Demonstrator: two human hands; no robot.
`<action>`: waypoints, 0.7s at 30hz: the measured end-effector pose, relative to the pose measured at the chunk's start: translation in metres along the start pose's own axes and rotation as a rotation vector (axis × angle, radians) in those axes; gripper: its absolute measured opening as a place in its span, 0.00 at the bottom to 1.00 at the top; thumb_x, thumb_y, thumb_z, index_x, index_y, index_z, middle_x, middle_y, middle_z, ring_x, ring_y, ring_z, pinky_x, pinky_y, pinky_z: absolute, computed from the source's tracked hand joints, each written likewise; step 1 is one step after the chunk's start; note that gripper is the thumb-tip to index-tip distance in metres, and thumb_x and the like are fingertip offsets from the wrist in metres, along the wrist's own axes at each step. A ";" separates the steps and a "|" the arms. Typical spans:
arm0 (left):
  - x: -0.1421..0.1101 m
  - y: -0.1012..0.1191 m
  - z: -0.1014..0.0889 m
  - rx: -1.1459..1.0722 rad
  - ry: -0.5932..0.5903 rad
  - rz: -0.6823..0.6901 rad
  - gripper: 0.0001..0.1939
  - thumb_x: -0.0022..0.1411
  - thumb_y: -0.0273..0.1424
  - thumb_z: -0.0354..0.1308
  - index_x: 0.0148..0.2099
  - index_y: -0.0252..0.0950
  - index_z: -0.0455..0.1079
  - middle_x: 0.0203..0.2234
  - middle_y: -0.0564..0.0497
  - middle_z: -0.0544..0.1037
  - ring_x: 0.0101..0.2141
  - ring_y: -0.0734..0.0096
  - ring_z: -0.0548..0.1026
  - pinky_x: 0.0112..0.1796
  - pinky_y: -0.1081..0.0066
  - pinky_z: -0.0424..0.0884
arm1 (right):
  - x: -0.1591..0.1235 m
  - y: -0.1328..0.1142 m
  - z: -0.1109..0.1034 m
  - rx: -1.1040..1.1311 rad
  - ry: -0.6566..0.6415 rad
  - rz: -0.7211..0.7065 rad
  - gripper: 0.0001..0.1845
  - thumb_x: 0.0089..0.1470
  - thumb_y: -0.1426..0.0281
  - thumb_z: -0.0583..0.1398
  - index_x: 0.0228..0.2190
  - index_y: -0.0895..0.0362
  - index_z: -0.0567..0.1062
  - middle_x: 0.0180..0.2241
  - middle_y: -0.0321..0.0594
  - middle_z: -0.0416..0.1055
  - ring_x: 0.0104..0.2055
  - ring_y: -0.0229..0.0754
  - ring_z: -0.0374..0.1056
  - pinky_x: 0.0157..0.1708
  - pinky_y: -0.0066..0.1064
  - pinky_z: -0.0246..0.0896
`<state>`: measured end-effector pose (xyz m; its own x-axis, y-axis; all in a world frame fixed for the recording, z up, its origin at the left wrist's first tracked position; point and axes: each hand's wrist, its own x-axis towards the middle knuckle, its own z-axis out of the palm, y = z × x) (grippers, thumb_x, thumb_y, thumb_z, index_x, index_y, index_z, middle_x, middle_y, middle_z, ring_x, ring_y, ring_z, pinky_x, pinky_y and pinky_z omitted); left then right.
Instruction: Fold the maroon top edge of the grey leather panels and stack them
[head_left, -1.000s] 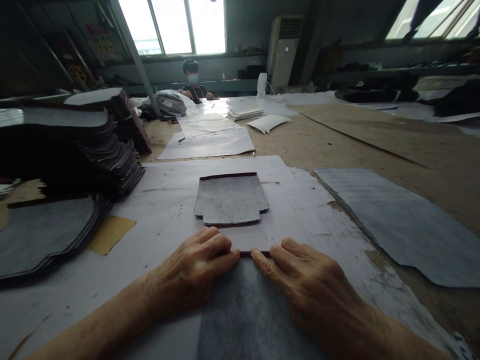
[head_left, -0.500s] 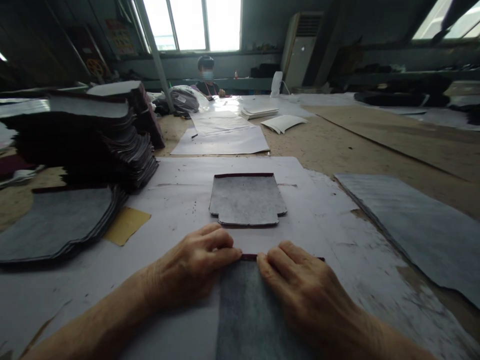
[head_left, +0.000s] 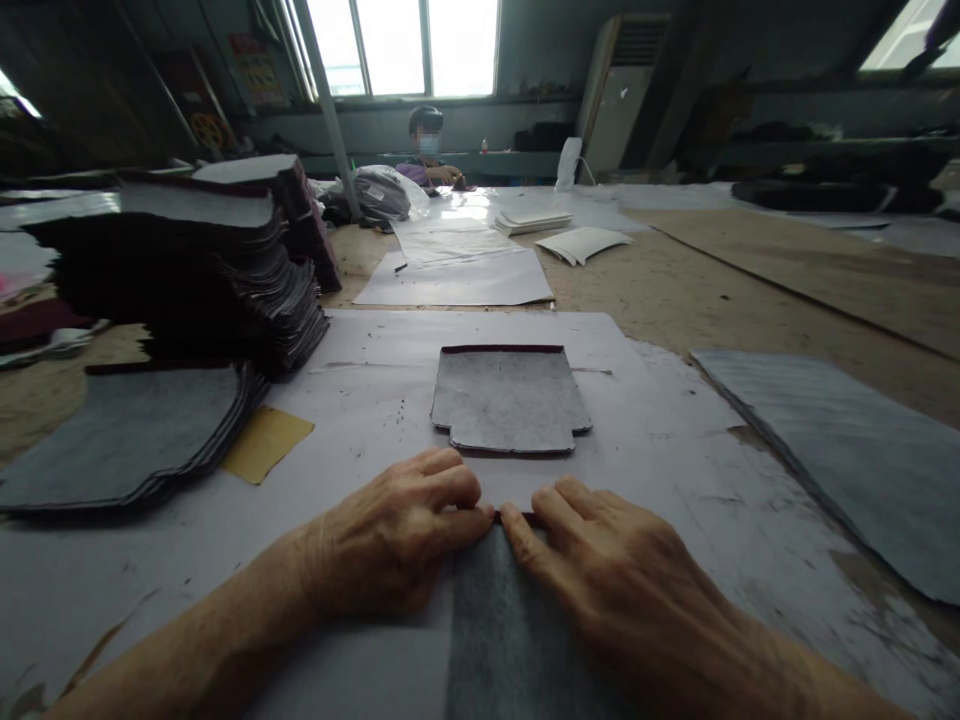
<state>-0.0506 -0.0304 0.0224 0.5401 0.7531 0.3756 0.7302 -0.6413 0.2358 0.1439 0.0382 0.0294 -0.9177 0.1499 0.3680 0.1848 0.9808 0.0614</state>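
Observation:
A grey fabric piece [head_left: 510, 620] with a dark red folded edge lies in front of me, its near part running out of view below. At the left end of that edge, my left hand [head_left: 409, 525] is closed, thumb and forefinger pinching the fold. My right hand [head_left: 615, 570] grips the same edge just to the right, its fingertips pressed down close to my left thumb. Its palm covers much of the fabric's right side. Beyond both hands, a finished-looking grey panel [head_left: 511, 398] with a dark red top strip and notched lower corners rests flat on the white sheet [head_left: 360, 420].
Tall stacked dark panels [head_left: 187, 270] stand at the left, with a lower pile [head_left: 127, 430] before them and a yellow card [head_left: 268, 445]. Grey sheets [head_left: 840, 440] lie at the right. White papers [head_left: 457, 275] are farther back, where a masked person [head_left: 427, 150] sits.
My right fingertips have come closer to my left thumb along the red edge, narrowing the gap. The whole view has shifted slightly, and the person at the back has moved an arm.

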 end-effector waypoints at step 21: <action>-0.003 -0.003 -0.036 -0.266 -0.335 -0.337 0.17 0.43 0.15 0.49 0.32 0.36 0.73 0.23 0.56 0.66 0.24 0.80 0.65 0.28 0.79 0.61 | -0.002 0.011 0.021 0.357 -0.006 0.052 0.24 0.50 0.83 0.48 0.47 0.57 0.69 0.31 0.43 0.60 0.32 0.39 0.58 0.28 0.29 0.59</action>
<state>-0.0697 -0.0358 0.0526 0.4301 0.9010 -0.0563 0.7782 -0.3385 0.5290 0.1400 0.0517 0.0098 -0.9126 0.2005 0.3563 0.0980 0.9534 -0.2854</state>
